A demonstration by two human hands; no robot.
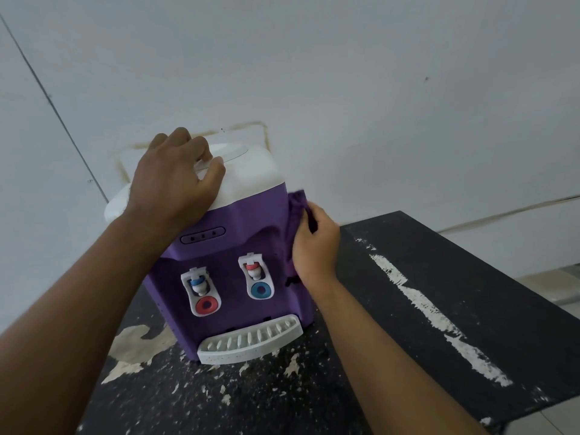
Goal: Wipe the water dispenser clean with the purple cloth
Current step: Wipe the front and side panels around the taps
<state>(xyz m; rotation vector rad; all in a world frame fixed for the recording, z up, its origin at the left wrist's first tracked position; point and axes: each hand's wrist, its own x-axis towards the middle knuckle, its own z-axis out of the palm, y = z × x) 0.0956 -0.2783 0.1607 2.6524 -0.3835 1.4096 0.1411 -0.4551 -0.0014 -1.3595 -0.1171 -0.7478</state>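
The small tabletop water dispenser (232, 271), purple plastic in the body with a rounded white plastic top, stands on a black table (470, 293) whose surface is scratched and flaked with pale patches, close against a plain grey-white wall (345, 73). It sits toward the left part of the table and looks tilted in my wide view. On its front are two white taps: the left tap (198, 282) has a blue lever above a red ring, the right tap (255, 271) a red lever above a blue ring. Above them is a narrow oval panel of three small buttons (203, 236), and at the foot a white slotted drip tray (251, 339) juts forward.

My right hand (315, 246) presses the crumpled purple cloth (298, 204) against the dispenser's right side, just below the white top. My fingers are curled and closed on a fold of the fabric, thumb on top, so the cloth is pinched between them and bunches upward past my knuckles. The cloth's colour nearly matches the body, so where its lower edge ends I cannot tell.

My left hand (175, 177) lies on the white top, palm down, fingers bent and gripping the raised round rim there, thumb against its front edge.

On the wall behind the dispenser runs a brownish rectangular stain outline (244, 127)
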